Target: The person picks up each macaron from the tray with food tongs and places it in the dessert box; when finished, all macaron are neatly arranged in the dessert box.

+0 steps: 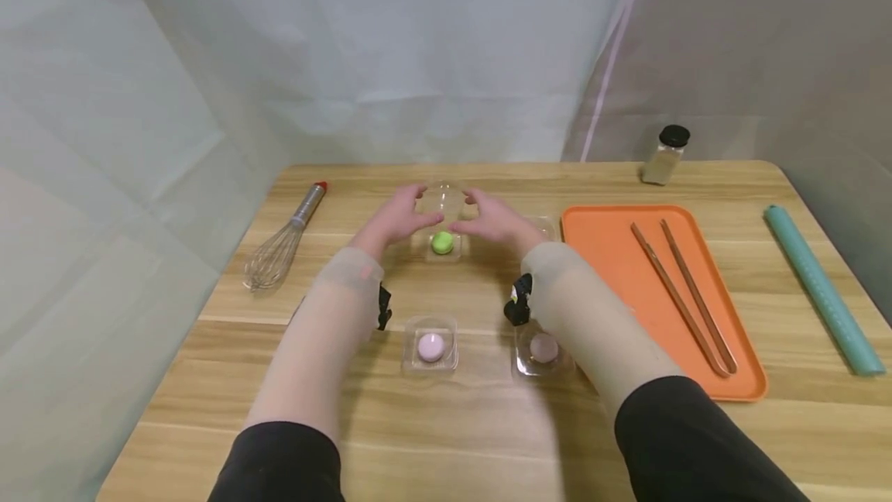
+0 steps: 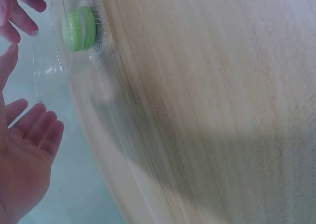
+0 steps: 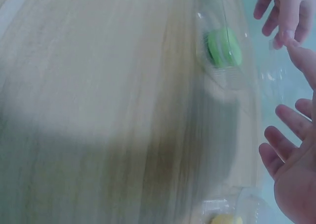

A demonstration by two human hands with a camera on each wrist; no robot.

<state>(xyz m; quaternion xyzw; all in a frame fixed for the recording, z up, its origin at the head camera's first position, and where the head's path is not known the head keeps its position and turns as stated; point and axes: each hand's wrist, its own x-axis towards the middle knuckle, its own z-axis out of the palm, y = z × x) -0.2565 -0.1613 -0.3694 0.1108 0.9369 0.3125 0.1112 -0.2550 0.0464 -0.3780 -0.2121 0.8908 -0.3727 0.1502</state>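
Note:
A green macaron [image 1: 442, 242] sits in a small clear plastic box [image 1: 443, 256] near the table's far edge. The box's domed lid [image 1: 443, 200] stands raised behind the macaron. My left hand [image 1: 400, 217] is at the lid's left side and my right hand [image 1: 496, 219] at its right, thumbs pointing inward. In the left wrist view, fingertips [image 2: 39, 105] meet the lid's edges, with thumbs apart from the other fingers. Nearer lie two more clear boxes with pale pink macarons [image 1: 431, 347] [image 1: 543, 348]; my right forearm partly covers the right one.
Beyond my right wrist is another clear box [image 1: 542, 228], with a yellow macaron [image 3: 227, 219] in it. An orange tray [image 1: 599, 254] on the right bears brown tongs [image 1: 686, 297]. A whisk [image 1: 286, 242] lies left, a teal rolling mat [image 1: 822, 289] far right, a black-capped jar [image 1: 665, 155] behind.

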